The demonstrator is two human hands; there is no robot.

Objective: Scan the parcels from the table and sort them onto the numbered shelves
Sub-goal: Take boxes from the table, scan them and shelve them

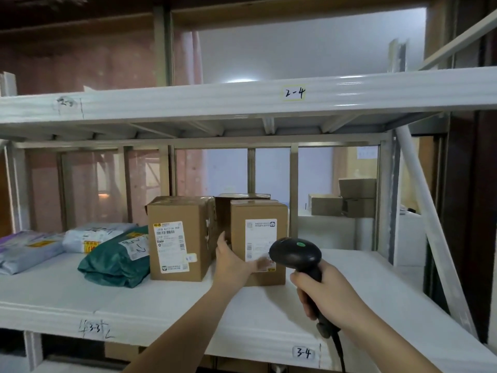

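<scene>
The left hand [234,258] lies with straight fingers [265,263] flat against the labelled front of a cardboard parcel [258,238], thumb up along its left edge. The right hand [326,293] clenches the handle of a black scanner [295,253] just beside that parcel. The parcel stands upright on the white shelf [188,310] marked 3-4, beside a larger box [178,238] and a green mailer bag [118,258].

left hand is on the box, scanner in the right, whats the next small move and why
Probably draw the left hand back off the box. The box already sits flat on the shelf above the 3-4 tag, and the right hand only holds the scanner.
</scene>
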